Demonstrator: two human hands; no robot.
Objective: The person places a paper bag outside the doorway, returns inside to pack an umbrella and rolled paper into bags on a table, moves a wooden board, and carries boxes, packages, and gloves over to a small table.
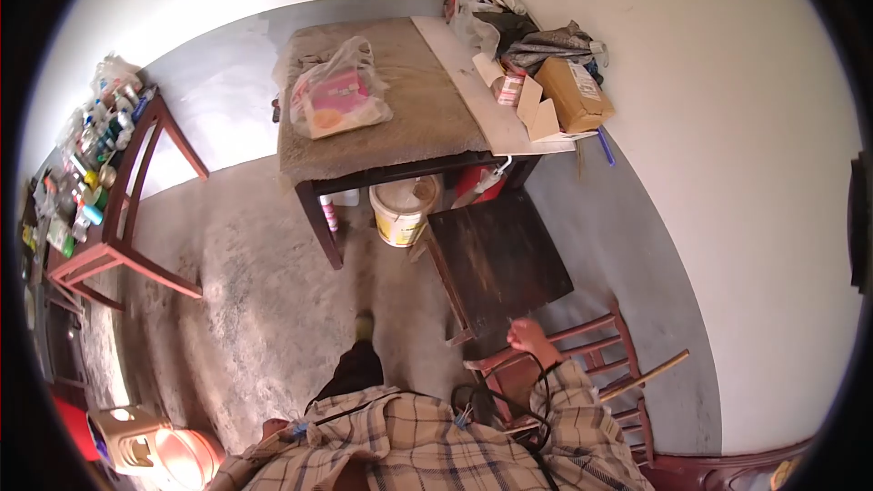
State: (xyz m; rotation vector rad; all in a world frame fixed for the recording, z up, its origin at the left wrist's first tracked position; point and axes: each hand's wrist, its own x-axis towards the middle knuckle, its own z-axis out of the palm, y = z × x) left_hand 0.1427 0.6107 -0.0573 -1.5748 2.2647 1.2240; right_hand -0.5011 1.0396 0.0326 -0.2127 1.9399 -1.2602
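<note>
My right hand (532,338) is raised in front of me with its fingers curled in, and nothing shows in them. It overlaps the near edge of a dark wooden stool or small table (498,259) in this view. Below that wrist a black cable (498,393) loops down over a reddish-brown wooden chair (596,345). Low at my left side, my left hand (275,428) shows only in part beside the checked shirt (409,436); its fingers are hidden. One dark trouser leg and shoe (364,327) reach forward on the concrete floor.
Ahead stands a cloth-covered table (427,100) bearing a plastic bag (341,91) and an opened cardboard box (573,95). A white bucket (403,211) sits beneath it. Bottles crowd a red-framed table (136,245) at left. A stick (646,375) pokes out by the chair.
</note>
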